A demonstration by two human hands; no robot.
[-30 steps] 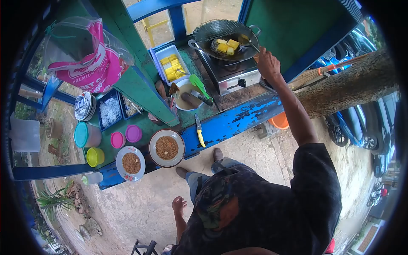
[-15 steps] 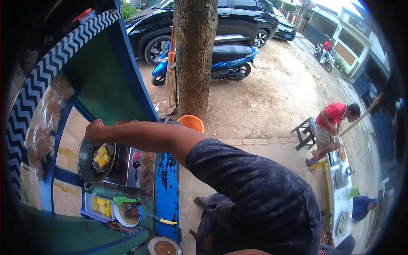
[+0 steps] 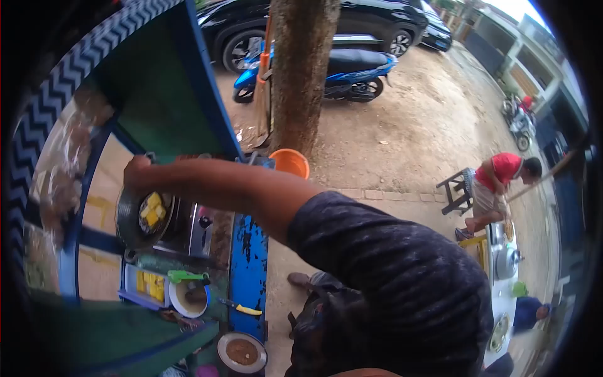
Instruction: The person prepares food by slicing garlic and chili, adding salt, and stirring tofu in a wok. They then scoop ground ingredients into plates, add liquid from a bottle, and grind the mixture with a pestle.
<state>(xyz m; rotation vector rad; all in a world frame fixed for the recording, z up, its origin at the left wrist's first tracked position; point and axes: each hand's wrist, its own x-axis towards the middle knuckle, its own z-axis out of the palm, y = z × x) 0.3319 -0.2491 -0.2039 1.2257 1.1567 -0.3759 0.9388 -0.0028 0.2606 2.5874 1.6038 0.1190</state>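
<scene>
My right hand point(image 3: 137, 171) reaches far out over a dark wok point(image 3: 129, 229) that holds yellow pieces point(image 3: 152, 210). The fingers are curled into a fist at the wok's far rim; what they hold barely shows, though earlier they gripped a thin utensil handle. The wok sits on a steel gas stove point(image 3: 200, 227) on the blue-edged stall counter point(image 3: 248, 264). My left hand is out of view.
On the counter lie a tray of yellow pieces point(image 3: 149, 286), a white bowl point(image 3: 188, 301), a green utensil point(image 3: 185, 275), a yellow-handled knife point(image 3: 242, 308) and a plate point(image 3: 242, 352). A tree trunk point(image 3: 301, 75), orange bucket point(image 3: 290, 163), blue motorbike point(image 3: 352, 72) and a crouching person in red point(image 3: 499, 182) are nearby.
My head has swung right, from looking down at the counter to the street. My right hand stays at the wok. My left hand has dropped out of view.
</scene>
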